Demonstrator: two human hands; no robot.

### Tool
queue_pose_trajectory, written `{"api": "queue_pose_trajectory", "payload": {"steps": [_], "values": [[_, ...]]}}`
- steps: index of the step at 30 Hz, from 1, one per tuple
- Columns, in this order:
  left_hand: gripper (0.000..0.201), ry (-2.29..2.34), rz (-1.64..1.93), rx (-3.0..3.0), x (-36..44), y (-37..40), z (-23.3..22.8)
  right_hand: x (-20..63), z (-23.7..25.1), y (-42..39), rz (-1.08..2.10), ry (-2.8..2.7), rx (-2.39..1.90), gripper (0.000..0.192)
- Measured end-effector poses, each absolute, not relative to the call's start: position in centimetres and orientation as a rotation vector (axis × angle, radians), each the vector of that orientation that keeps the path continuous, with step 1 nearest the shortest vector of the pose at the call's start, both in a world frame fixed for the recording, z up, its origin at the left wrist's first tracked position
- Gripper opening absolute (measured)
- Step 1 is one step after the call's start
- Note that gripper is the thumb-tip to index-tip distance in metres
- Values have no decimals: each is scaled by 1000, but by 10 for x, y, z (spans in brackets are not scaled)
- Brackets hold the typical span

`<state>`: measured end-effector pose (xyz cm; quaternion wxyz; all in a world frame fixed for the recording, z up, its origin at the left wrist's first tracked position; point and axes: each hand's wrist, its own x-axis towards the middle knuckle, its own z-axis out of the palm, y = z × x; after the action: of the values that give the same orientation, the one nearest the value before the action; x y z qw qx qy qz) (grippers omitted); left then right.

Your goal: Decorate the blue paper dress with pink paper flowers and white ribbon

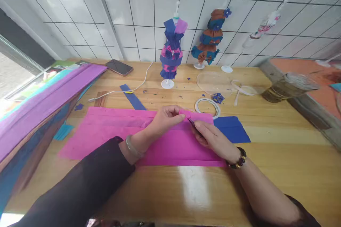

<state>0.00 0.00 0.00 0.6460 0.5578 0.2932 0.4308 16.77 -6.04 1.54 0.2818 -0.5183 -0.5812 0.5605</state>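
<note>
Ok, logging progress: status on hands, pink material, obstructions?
Left hand pinching pink material; right hand holding dark tool there. Material spread on table. White ring at far edge.

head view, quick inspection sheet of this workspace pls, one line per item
surface: wooden table, glossy, with a bright reflection near the front
work things: pink material spread flat under both hands; dark tool, type unclear; blue piece at right
clutter: blue scraps, white ring, phone, jar, purple sheet at far left
left hand: pinching the pink material near its far edge
right hand: gripping the dark tool, tip at the pink material
cables: white cable at back left, one end loose on the table
surroundings: tiled wall behind, decorated stands in front of it
</note>
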Motion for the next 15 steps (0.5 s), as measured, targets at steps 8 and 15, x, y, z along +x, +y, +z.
{"api": "queue_pose_trajectory", "payload": {"steps": [8,15], "values": [[17,621,831,1242,1,1,-4,168,20,-61,1590,-1478,-1361,39],[17,547,741,1273,1,-1,1,170,16,-61,1626,-1433,-1316,38]]}}
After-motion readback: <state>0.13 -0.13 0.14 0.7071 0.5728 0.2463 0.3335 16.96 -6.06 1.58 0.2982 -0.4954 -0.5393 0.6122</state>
